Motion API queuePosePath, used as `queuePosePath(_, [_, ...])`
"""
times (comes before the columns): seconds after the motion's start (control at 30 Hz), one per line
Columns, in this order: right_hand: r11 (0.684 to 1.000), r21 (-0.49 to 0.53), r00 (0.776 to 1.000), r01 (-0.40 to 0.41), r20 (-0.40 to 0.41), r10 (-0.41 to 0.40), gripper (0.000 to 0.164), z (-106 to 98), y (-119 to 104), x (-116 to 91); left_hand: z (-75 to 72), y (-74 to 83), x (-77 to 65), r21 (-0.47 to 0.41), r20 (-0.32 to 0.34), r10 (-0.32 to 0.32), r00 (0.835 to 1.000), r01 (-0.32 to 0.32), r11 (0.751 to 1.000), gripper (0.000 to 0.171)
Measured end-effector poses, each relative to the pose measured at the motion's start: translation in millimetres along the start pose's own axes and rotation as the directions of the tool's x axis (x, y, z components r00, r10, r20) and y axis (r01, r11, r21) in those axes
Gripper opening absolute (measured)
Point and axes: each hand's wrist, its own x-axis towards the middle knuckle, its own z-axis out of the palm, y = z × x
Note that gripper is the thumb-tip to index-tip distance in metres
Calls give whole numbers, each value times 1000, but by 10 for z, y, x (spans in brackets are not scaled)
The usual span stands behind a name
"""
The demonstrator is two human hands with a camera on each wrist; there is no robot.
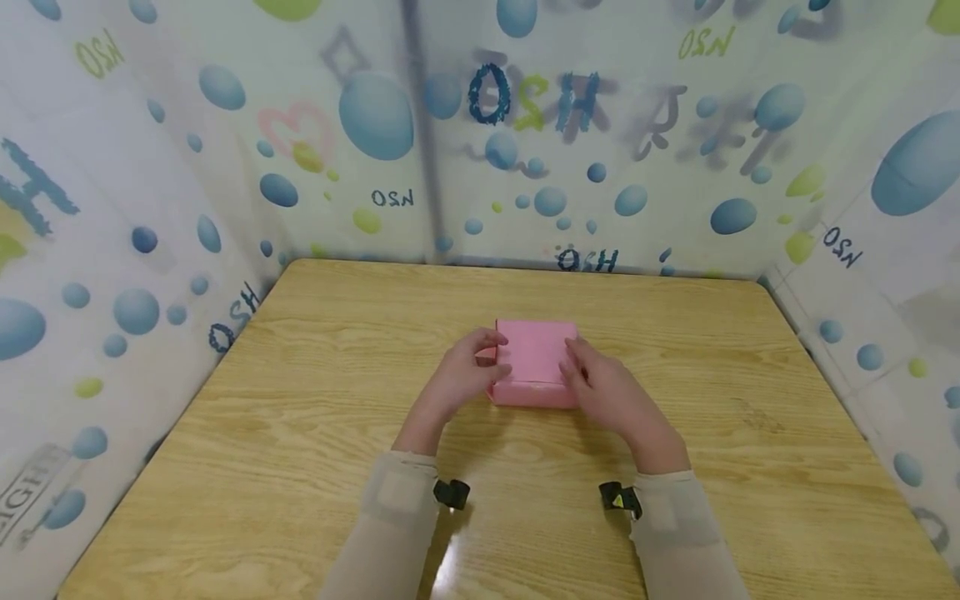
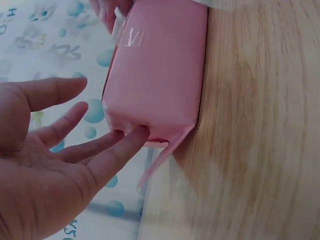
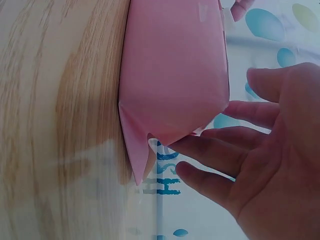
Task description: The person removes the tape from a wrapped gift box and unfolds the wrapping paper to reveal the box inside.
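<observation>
- Pink wrapped box [image 1: 534, 354]: just below and right of head-frame centre, on table [image 1: 300, 417].
- Left hand [image 1: 463, 375]: at box's left end, fingers spread wide, fingertips touching paper.
- Right hand [image 1: 609, 390]: at right end, fingers spread, touching.
- Left-end flap [image 2: 162, 159], right-end flap [image 3: 133, 147]: both stick out.
- Tape [image 2: 133, 37]: on box side.

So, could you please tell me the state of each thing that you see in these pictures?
Pink package: wrapped, both ends not neatly closed, resting on the table.
Left end flap: sticking out, loose.
Right end flap: sticking out, loose.
Clear tape: stuck on the package's near side.
Left hand: fingers touching the package.
Right hand: fingers touching the package.
Sleeves: down to the wrists.
</observation>
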Motion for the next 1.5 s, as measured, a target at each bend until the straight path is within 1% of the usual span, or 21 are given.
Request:
queuePosePath(0.1, [1000,4,999,-13,29,13,61,-11,4,-15,-12,-14,-21,34,28,2,1000,-3,999,44])
queuePosePath(0.27, [1000,-4,997,-29,71,29,68,-28,5,-28,-6,-27,-16,91,55,6,998,-11,996,49])
queuePosePath(0.4, [1000,-14,996,-15,86,16,70,-35,4,-30,0,-25,-2,129,59,7,998,-15,992,50])
queuePosePath(0.57, [999,-13,995,-32,96,33,71,-65,-2,-38,1,-16,6,167,52,7,999,-15,986,50])
queuePosePath(0.7, [999,-8,994,-38,104,38,73,-83,-11,-35,4,-14,10,180,45,5,999,-13,984,49])
queuePosePath(0.87, [999,0,993,-45,107,45,76,-86,-12,-25,10,-12,16,182,56,22,998,-32,983,57])
queuePosePath(1.0, [999,1,994,-32,104,32,75,-81,-13,-20,23,-11,16,183,61,20,998,-31,983,60])
queuePosePath(1.1, [1000,-14,996,-19,91,20,74,-88,-15,-13,29,-7,18,202,59,13,998,-24,979,59])
queuePosePath(1.27, [999,-29,998,-30,62,32,75,-105,-31,7,22,11,16,231,60,3,998,-17,973,55])
queuePosePath(1.43, [999,-22,995,-50,85,52,84,-91,-41,18,18,31,9,242,64,2,998,-17,970,53])
queuePosePath(1.5, [998,-30,995,-47,92,50,84,-83,-38,21,16,36,9,245,67,2,998,-19,969,53])
